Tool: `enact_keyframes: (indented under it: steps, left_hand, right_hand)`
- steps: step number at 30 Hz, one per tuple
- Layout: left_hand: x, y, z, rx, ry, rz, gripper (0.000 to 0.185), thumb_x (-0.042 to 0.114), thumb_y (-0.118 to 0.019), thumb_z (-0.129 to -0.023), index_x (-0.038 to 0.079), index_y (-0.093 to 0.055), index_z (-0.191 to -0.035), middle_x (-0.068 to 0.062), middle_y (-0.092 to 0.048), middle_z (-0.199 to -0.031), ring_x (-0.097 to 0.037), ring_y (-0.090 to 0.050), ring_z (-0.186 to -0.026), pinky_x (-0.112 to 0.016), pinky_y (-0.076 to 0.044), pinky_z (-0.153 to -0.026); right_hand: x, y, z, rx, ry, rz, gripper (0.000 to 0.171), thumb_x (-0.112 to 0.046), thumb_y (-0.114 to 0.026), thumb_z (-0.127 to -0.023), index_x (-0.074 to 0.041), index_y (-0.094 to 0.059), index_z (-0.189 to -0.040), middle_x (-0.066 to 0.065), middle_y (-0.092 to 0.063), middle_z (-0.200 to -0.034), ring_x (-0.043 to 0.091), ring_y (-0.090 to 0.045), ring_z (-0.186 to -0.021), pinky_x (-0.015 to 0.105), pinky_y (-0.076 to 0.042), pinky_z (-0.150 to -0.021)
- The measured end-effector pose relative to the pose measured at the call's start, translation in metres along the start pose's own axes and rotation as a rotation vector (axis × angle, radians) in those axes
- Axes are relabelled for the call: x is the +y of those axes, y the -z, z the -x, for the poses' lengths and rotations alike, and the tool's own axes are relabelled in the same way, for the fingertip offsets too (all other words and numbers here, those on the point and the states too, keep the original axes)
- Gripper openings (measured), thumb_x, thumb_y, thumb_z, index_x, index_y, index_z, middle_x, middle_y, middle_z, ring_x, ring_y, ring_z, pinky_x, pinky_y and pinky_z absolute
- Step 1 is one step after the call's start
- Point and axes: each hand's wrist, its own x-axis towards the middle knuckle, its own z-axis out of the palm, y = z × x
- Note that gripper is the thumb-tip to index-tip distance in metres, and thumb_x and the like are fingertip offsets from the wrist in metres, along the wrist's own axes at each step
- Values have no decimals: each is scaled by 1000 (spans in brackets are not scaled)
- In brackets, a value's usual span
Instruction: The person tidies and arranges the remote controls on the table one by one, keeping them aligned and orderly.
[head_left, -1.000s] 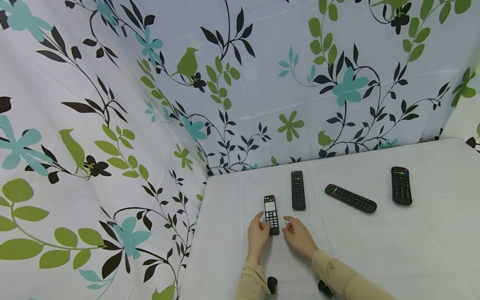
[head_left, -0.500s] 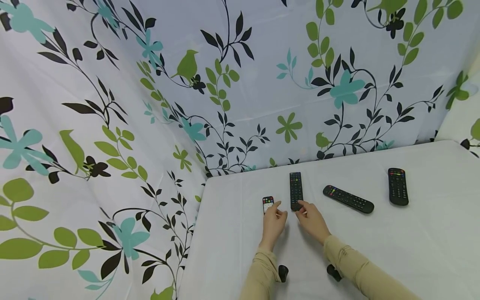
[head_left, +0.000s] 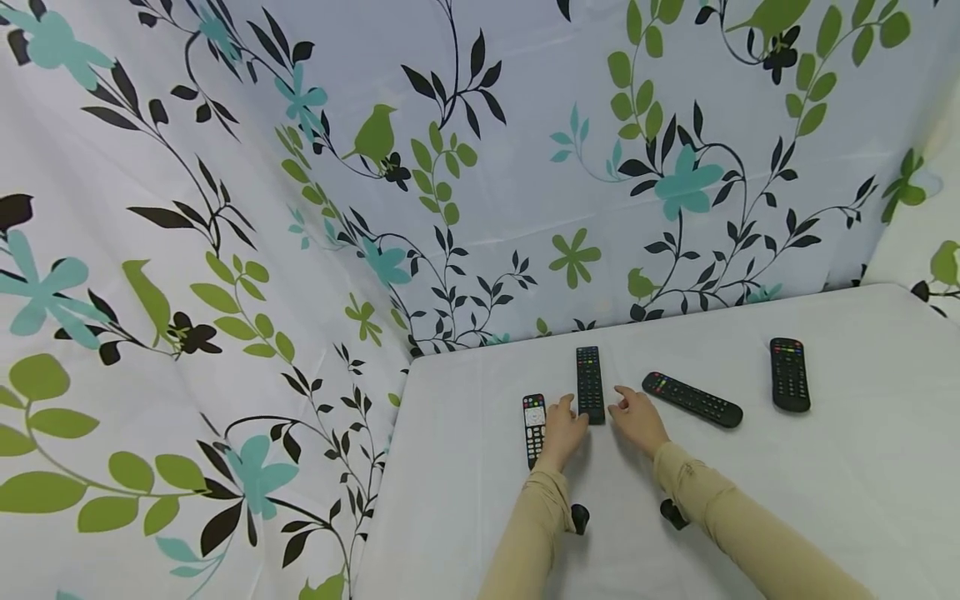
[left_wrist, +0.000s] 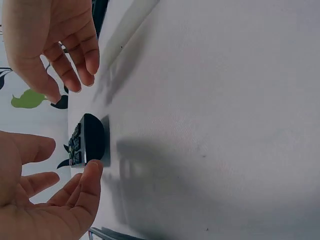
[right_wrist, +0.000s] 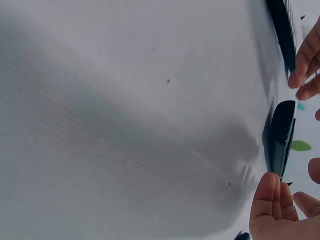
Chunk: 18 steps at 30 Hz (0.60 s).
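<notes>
A long black remote (head_left: 590, 385) lies on the white table (head_left: 750, 500), pointing away from me. My left hand (head_left: 564, 412) and right hand (head_left: 626, 404) lie on either side of its near end, fingers loosely spread and holding nothing. In the left wrist view my left thumb (left_wrist: 94, 172) is right at the remote's end (left_wrist: 89, 142), and the right hand (left_wrist: 50, 45) hovers a little apart. The right wrist view shows the same end (right_wrist: 280, 132) between both hands. A shorter remote with a white pad (head_left: 533, 423) lies just left of my left hand.
Two more black remotes lie to the right, one slanted (head_left: 692, 398) and one upright (head_left: 790, 385). A floral curtain (head_left: 450, 167) hangs close behind and to the left of the table. The table's left edge (head_left: 382, 483) is near the short remote.
Both hands left the short remote and moved forward and right to the near end of the long remote. The short remote stays where it lay.
</notes>
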Motion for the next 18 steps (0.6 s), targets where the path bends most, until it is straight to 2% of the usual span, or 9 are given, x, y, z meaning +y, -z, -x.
enact_keyframes:
  steps: [3, 6, 13, 18]
  left_hand:
    - [0, -4, -4, 8, 30, -46, 44, 13, -54, -88, -1, -50, -129, -22, -58, -108, -28, -57, -95, -43, -48, -84]
    - [2, -8, -8, 14, 48, -69, 44, 10, -52, -87, -2, -50, -129, -25, -56, -112, -32, -57, -100, -45, -47, -89]
    - [4, -16, -15, 1, 80, -73, 44, 7, -51, -87, -1, -49, -130, -26, -56, -116, -33, -56, -102, -45, -46, -90]
    - [2, -18, -16, -15, 71, -101, 46, 14, -55, -89, -1, -49, -131, -23, -57, -116, -29, -56, -100, -42, -46, -88]
  right_hand:
    - [4, -2, -5, -3, -2, 19, 47, -14, -50, -88, 13, -46, -127, 17, -58, -87, 26, -52, -77, 43, -43, -75]
    - [6, -8, -10, -15, 10, 25, 47, -12, -51, -86, 13, -47, -126, 15, -59, -81, 24, -51, -74, 42, -43, -74]
    - [10, -22, -21, -103, -14, -49, 51, -8, -51, -87, 10, -41, -134, 14, -58, -86, 21, -50, -75, 31, -40, -68]
    - [11, -24, -19, -119, -24, -64, 52, -7, -52, -87, 9, -40, -135, 15, -57, -89, 22, -50, -78, 32, -40, -70]
